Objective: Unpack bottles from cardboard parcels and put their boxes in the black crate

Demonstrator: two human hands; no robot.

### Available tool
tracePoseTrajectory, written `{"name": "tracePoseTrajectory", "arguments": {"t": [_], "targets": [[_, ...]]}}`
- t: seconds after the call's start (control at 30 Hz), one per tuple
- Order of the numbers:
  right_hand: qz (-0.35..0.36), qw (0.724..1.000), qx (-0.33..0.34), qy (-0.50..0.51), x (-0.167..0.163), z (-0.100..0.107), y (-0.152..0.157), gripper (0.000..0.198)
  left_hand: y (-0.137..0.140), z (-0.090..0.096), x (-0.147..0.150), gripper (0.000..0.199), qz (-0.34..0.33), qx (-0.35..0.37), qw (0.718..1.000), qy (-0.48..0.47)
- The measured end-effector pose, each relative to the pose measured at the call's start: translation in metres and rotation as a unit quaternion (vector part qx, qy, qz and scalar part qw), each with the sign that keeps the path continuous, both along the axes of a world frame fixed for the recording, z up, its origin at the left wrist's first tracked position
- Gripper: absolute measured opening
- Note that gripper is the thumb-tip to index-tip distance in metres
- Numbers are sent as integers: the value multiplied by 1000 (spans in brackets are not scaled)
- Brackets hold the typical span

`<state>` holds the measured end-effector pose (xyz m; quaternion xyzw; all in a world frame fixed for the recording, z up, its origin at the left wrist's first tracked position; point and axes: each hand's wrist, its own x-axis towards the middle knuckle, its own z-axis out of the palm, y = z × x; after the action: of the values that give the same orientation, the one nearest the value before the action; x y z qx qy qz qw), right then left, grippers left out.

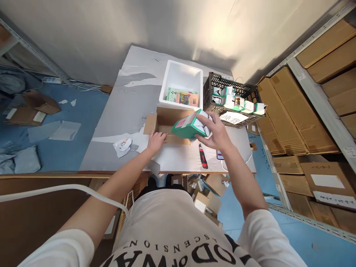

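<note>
The green, white and pink paperboard box is tilted over the right part of the open brown cardboard carton. The right hand is closed around its white end; the left hand has fingers curled over the carton's near-left edge, how firmly I cannot tell. A steady carton and a straighter box should spare its corners from catching the walls.

Just beyond stands the white foam box; right of that, the black plastic crate. The red-and-black utility knife lies near on the grey desk, best kept clear of the wrist.
</note>
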<state>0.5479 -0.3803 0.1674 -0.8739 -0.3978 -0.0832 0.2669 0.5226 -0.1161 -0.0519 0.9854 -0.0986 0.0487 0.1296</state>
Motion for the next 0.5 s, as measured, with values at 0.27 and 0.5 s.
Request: {"name": "tracePoseTrajectory", "arguments": {"t": [0.27, 0.5], "targets": [[53, 991, -50, 111, -44, -101, -7, 61, 2, 15, 3, 37, 5, -94, 995, -24], [127, 977, -100, 141, -45, -182, 14, 58, -21, 24, -78, 86, -151, -269, 950, 46]]}}
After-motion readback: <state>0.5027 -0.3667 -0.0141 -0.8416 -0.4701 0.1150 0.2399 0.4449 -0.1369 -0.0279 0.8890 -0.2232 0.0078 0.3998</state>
